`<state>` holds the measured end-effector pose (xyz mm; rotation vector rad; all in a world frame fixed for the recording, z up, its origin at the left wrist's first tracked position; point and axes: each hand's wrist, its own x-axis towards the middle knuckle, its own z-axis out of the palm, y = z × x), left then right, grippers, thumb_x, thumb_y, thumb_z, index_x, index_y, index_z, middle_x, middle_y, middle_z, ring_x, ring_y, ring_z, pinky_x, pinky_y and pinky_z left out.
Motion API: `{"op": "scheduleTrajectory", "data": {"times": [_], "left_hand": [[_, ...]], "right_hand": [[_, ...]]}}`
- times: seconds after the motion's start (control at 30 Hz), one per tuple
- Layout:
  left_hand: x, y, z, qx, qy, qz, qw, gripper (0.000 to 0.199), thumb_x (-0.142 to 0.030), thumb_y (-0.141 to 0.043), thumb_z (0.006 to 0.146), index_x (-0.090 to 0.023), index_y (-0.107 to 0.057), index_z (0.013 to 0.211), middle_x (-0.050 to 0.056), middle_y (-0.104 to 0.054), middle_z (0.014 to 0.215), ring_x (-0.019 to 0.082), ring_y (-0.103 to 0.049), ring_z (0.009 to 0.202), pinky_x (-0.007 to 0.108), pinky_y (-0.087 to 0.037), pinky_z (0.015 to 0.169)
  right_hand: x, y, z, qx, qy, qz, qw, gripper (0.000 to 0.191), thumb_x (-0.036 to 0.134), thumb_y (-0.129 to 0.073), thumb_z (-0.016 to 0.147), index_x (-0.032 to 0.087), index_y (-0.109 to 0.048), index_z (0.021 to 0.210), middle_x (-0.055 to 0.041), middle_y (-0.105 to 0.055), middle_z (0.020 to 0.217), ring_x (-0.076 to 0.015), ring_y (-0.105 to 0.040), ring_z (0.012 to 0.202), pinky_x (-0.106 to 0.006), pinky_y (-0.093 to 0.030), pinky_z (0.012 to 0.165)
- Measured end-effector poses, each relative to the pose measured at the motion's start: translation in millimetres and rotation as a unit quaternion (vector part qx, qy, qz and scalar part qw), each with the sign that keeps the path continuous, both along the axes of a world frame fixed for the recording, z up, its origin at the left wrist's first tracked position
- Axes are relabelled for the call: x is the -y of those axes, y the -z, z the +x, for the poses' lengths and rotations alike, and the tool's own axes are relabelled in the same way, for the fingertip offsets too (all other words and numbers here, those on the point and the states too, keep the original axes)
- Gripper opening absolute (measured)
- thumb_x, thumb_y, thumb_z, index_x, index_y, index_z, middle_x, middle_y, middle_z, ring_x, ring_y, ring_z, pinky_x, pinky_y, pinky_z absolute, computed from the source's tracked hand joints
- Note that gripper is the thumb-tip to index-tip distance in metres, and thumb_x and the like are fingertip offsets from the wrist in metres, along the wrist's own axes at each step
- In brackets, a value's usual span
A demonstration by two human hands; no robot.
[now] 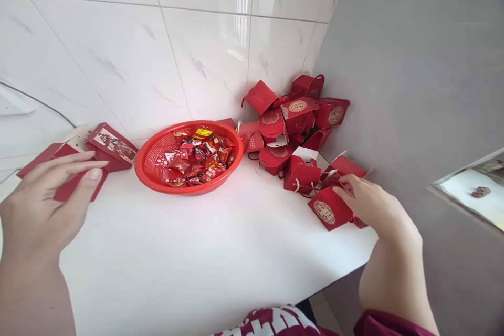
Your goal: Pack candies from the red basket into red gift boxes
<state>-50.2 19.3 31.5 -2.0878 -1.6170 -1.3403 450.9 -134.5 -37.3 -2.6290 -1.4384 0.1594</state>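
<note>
On the right, my right hand point(368, 202) is closed, with thumb and fingers pinching the top of a red paper candy box point(333, 209) that bears a round gold emblem. Its fingertips are partly hidden behind the box's upper edge. At the left, my left hand point(51, 202) hovers with fingers stretched out and the thumb apart from them. Behind that hand are red boxes, one with a printed figure panel point(114, 144). Between the hands sits a red plastic colander point(147, 181) holding many wrapped candies point(202, 165).
A heap of red candy boxes point(297, 115) fills the corner by the tiled wall point(205, 63). The white table point(197, 252) ends at a front edge on the lower right. A grey wall point(394, 73) bounds the right side, and a cable point(43, 97) runs along the left.
</note>
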Motion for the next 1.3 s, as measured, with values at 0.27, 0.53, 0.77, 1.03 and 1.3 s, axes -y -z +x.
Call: {"op": "scheduleTrajectory", "data": {"times": [0.27,0.53,0.77,1.03,1.3], "left_hand": [[23.3,-3.7,23.3,-0.038,0.111,-0.041,0.992,0.017,-0.043,-0.059,0.084,-0.037,-0.07,0.096,-0.007,-0.073,0.104,0.027,-0.069,0.102,0.044,-0.058,0.084],[57.0,0.6,32.1,-0.102,0.227,-0.105,0.963,0.014,-0.034,-0.057,0.088,-0.041,-0.067,0.094,-0.01,-0.073,0.099,0.023,-0.07,0.093,0.038,-0.059,0.084],[52.0,9.0,24.8,-0.189,0.276,-0.253,0.908,0.02,-0.041,-0.055,0.091,-0.042,-0.07,0.103,-0.007,-0.072,0.111,0.022,-0.068,0.101,0.034,-0.055,0.089],[55.5,21.2,49.8,-0.237,0.354,-0.393,0.815,0.024,-0.031,-0.047,0.096,-0.034,-0.069,0.089,-0.002,-0.07,0.085,0.016,-0.066,0.076,0.03,-0.049,0.07],[56.2,39.2,62.2,-0.262,0.292,-0.424,0.816,0.021,-0.031,-0.065,0.077,-0.026,-0.045,0.079,0.002,-0.063,0.081,0.023,-0.06,0.071,0.032,-0.037,0.056]], "right_hand": [[11.4,29.0,-19.6,0.006,-0.032,-0.013,0.999,0.04,0.027,-0.05,0.089,0.02,-0.053,0.128,-0.0134,-0.066,0.118,-0.0299,-0.067,0.094,-0.035,-0.048,0.063],[-21.0,-16.1,-101.1,-0.123,-0.379,0.063,0.915,0.012,0.016,-0.054,0.089,0.024,-0.062,0.094,-0.0003,-0.068,0.089,-0.0152,-0.061,0.072,-0.027,-0.042,0.063],[-62.5,-24.7,-187.7,-0.057,-0.616,0.073,0.782,0.016,0.01,-0.048,0.093,0.02,-0.055,0.083,-0.0016,-0.06,0.078,-0.0134,-0.05,0.064,-0.027,-0.03,0.056],[-74.8,-34.8,-199.6,-0.152,-0.661,0.067,0.732,0.021,0.029,-0.045,0.102,0.021,-0.062,0.092,-0.0005,-0.06,0.08,-0.0127,-0.052,0.066,-0.026,-0.035,0.061],[-85.3,-19.1,-207.7,-0.202,-0.682,0.003,0.703,0.013,0.021,-0.053,0.096,0.022,-0.062,0.087,0.0012,-0.061,0.077,-0.0127,-0.053,0.066,-0.024,-0.037,0.061]]}}
